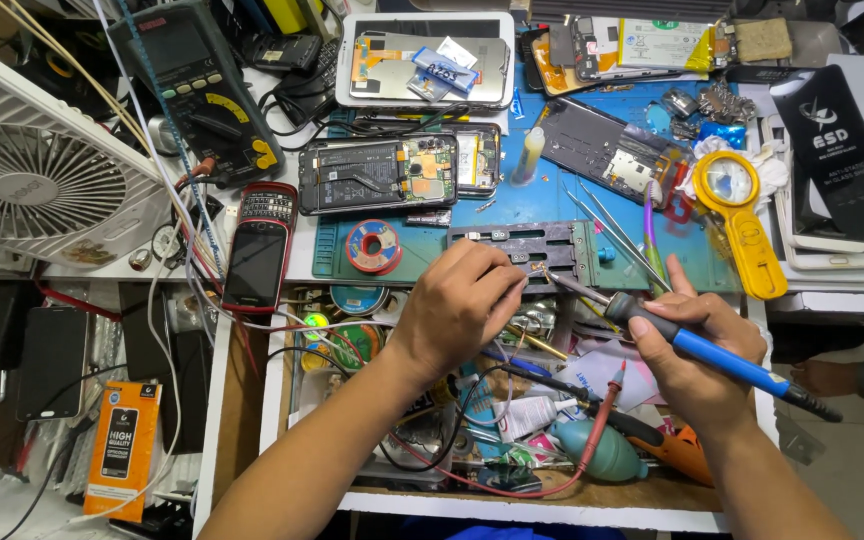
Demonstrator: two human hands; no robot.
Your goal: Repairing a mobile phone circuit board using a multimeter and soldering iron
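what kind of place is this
Most likely a phone repair bench. The right hand holds a blue-handled soldering iron at a metal board holder, opened phones lie on the blue mat, and a multimeter sits nearby.

Two bare forearms entering from bottom edge, no sleeves in view. Left hand [457, 305] bare: no glove, no ring, no watch, no wrist strap. Right hand [697, 350] likewise bare: no glove, no ring, no bracelet. Fingernails short, plain, unpainted where visible. Wrists uncovered. Upper arms and clothing out of frame; nothing worn can be made out. Rest of body hidden below lower edge of view.
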